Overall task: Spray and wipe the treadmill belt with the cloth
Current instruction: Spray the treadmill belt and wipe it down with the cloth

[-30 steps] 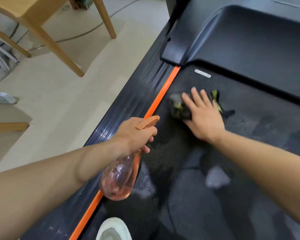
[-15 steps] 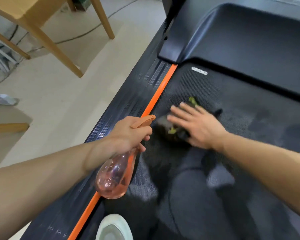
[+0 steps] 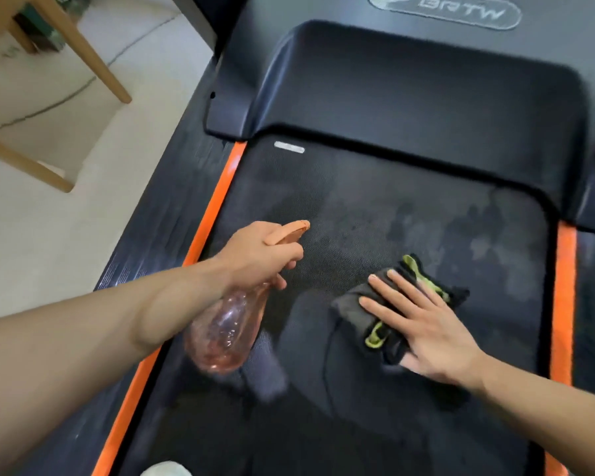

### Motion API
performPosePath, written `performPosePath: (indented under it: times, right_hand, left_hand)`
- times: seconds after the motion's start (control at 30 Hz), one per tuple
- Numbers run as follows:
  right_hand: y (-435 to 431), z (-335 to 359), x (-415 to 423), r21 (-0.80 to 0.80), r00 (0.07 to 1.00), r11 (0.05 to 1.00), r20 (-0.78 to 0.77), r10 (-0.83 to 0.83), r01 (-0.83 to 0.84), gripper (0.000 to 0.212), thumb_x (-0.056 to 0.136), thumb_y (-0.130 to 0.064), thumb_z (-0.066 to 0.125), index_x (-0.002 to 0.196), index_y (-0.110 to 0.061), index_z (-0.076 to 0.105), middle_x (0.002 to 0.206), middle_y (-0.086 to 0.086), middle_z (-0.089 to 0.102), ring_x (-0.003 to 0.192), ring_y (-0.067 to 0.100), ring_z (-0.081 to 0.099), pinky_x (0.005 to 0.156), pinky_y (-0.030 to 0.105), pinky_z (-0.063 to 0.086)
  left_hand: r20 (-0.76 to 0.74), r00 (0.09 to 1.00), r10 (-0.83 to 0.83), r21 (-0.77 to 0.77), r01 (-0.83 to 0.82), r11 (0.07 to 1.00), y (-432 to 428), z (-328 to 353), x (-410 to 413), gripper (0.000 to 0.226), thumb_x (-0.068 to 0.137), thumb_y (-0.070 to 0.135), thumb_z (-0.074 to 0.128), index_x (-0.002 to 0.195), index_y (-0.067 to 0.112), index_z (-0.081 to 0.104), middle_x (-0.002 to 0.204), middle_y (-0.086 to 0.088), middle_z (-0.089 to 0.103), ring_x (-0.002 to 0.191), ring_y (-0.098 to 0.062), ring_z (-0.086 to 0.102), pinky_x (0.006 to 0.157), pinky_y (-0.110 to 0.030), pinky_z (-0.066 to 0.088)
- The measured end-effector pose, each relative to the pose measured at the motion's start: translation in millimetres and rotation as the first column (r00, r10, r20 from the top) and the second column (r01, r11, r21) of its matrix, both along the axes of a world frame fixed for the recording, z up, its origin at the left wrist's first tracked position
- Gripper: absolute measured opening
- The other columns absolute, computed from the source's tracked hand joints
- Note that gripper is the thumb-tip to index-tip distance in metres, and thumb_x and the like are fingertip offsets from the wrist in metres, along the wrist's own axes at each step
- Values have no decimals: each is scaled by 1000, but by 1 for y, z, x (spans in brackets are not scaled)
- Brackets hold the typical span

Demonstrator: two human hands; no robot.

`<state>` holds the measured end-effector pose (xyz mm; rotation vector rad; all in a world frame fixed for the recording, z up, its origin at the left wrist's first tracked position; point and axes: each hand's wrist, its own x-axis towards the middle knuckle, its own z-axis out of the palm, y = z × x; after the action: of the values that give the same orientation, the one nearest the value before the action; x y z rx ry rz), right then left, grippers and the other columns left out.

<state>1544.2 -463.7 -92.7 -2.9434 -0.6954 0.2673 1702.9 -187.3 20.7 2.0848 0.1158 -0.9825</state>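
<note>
1. Left hand (image 3: 261,255) – fingers curled tight round the neck of the spray bottle (image 3: 227,324), just under its orange spray head (image 3: 289,231). Whether a finger presses the trigger, I cannot tell.
2. Bottle is clear pink and held in the air over the left part of the treadmill belt (image 3: 358,207), near the orange side stripe (image 3: 217,201). Its long axis runs diagonally, with the rounded base low and toward the person and the head up and away. Nozzle points forward and right, toward the front of the belt.
3. Cloth (image 3: 368,314) – dark with lime-green trim, bunched, lying on the belt right of centre.
4. Right hand (image 3: 423,324) lies flat on the cloth, fingers straight and spread apart, tips aimed forward-left. Palm covers the cloth's right part.
5. Belt surface shows blotchy darker and lighter patches ahead of both hands.
6. Black motor cover (image 3: 409,97) spans the belt's far end.
7. Pale floor (image 3: 49,235) to the left, with wooden furniture legs (image 3: 93,60) standing on it.
</note>
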Motion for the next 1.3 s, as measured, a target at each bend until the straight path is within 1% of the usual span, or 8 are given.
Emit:
performPosePath:
  times: [0.17, 0.47, 0.67, 0.83, 0.97, 1.07, 1.2, 1.3]
  right_hand:
    - [-21, 3, -5, 56, 964, 962, -28, -266, 267, 77, 81, -53, 52, 153, -27, 43, 165, 5, 30, 151, 35, 26, 112, 64, 33]
    - [-17, 0, -32, 57, 944, 944, 21, -328, 326, 79, 83, -55, 52, 155, -28, 38, 168, 1, 20, 155, 31, 17, 116, 62, 28]
    - [2, 1, -44, 79, 985, 983, 35, -171, 168, 82, 81, -57, 58, 156, -28, 37, 167, 3, 23, 154, 31, 18, 119, 54, 21]
    - [1, -8, 38, 65, 982, 982, 57, -182, 178, 85, 77, -53, 59, 155, -29, 36, 166, 2, 26, 153, 29, 25, 115, 53, 30]
    - [6, -5, 165, 84, 919, 917, 27, -394, 391, 82, 86, -48, 67, 156, -26, 32, 167, 4, 23, 154, 31, 20, 117, 56, 26]
    - [37, -2, 192, 70, 863, 866, 75, -499, 495, 79, 87, -52, 60, 156, -23, 34, 167, 6, 24, 153, 33, 19, 119, 57, 21]
    - [87, -8, 83, 110, 996, 993, 71, -56, 48, 91, 71, -53, 63, 154, -25, 37, 167, 7, 24, 152, 34, 23, 115, 55, 25]
    - [83, -10, 55, 130, 969, 961, 29, 244, -246, 80, 82, -58, 52, 155, -31, 35, 167, 1, 25, 153, 28, 23, 120, 51, 25]
  left_hand:
    - [54, 999, 2, 22, -3, 1000, -47, -8, 13, 19, 90, 19, 64, 92, 2, 70, 81, -5, 70, 54, -22, 69, 49, -17, 47]
    - [29, 999, -45, 53, 43, 998, -69, -14, 15, 26, 78, 34, 64, 80, 8, 70, 74, -12, 72, 57, -27, 71, 72, -44, 63]
    - [-12, 997, -81, 162, 82, 983, -25, -17, -12, 21, 87, 23, 65, 80, 3, 62, 67, -10, 66, 47, -25, 69, 51, -30, 49]
    - [33, 991, -131, 116, 126, 985, 10, -15, -22, 38, 76, 34, 65, 86, -2, 69, 83, -16, 76, 55, -28, 76, 64, -40, 56]
    - [89, 993, 76, 2, -77, 997, 27, -14, -13, 62, 64, 40, 70, 108, -5, 69, 98, -30, 67, 68, -39, 75, 69, -59, 60]
    - [114, 981, 159, -41, -155, 987, 30, -12, -1, 45, 77, 27, 71, 108, -6, 70, 99, -28, 69, 60, -30, 70, 51, -32, 54]
    - [165, 963, 213, -54, -207, 977, 30, -8, 10, 28, 85, 18, 71, 98, -7, 72, 100, -26, 72, 58, -26, 69, 52, -28, 58]
    - [167, 964, 208, -43, -203, 978, 31, -7, 9, 43, 76, 27, 68, 104, -5, 73, 104, -27, 71, 58, -26, 71, 60, -35, 61]
